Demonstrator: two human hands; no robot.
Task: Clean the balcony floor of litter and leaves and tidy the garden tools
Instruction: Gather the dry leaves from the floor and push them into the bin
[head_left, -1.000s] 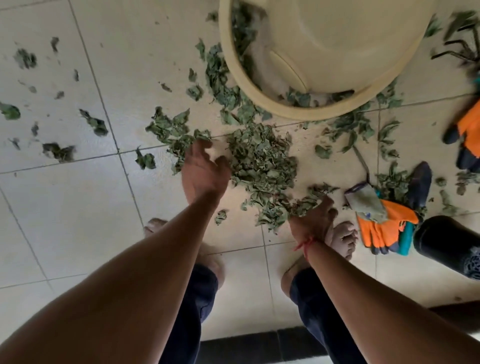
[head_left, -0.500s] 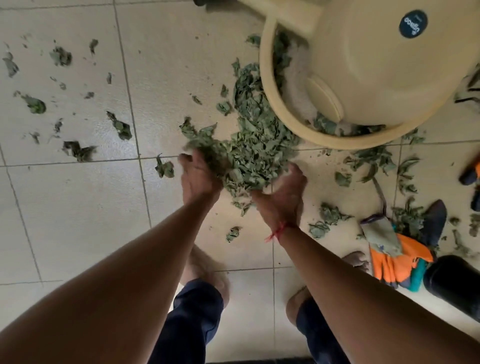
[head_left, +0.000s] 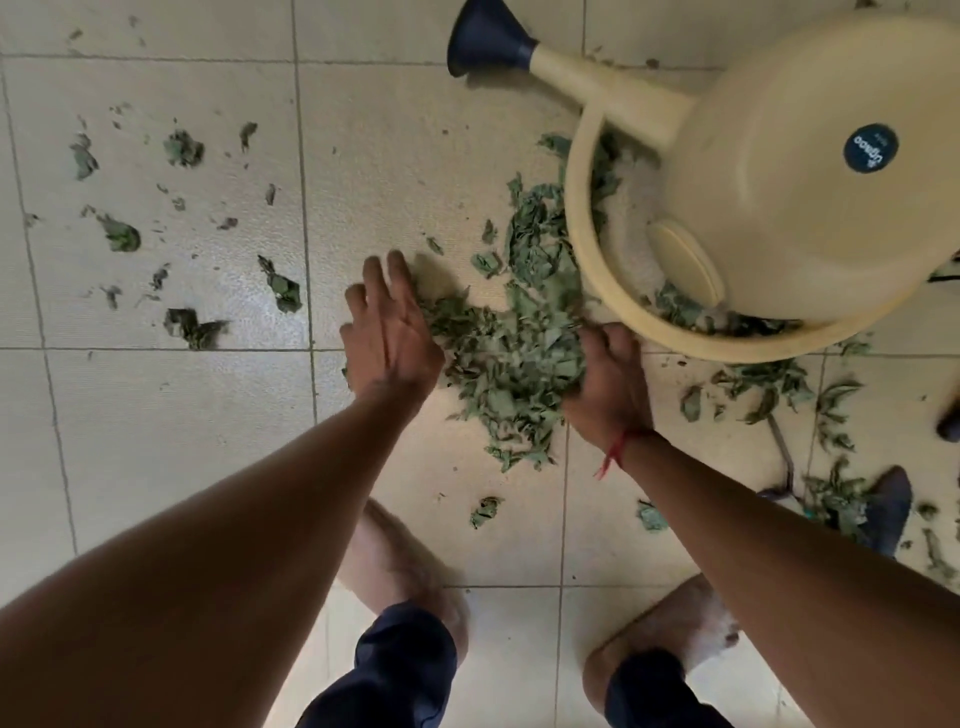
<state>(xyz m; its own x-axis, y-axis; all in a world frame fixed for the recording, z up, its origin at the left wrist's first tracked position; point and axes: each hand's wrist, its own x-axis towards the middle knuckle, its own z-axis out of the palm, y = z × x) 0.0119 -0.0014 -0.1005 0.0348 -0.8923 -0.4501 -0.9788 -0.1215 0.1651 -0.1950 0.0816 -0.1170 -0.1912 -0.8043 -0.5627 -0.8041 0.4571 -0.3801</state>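
A heap of dry green leaves (head_left: 511, 358) lies on the pale tiled floor between my two hands. My left hand (head_left: 387, 332) rests flat against the heap's left side, fingers spread and pointing away from me. My right hand (head_left: 608, 379) presses into the heap's right side, its fingers curled into the leaves; a red thread circles that wrist. A cream watering can (head_left: 810, 171) with a dark blue spout head (head_left: 488, 41) lies on its side just beyond the heap. More leaves sit inside its looped handle (head_left: 587, 249).
Loose leaf scraps (head_left: 283, 291) are scattered over the tiles at left, and more leaves (head_left: 769, 384) lie at right. A dark glove fingertip (head_left: 891, 506) shows at the right edge. My bare feet (head_left: 395, 561) stand just below the heap.
Both hands have swept inward and forward, pushing scattered leaves into one heap near the watering can. The view has shifted, so the orange gloves have left the frame.
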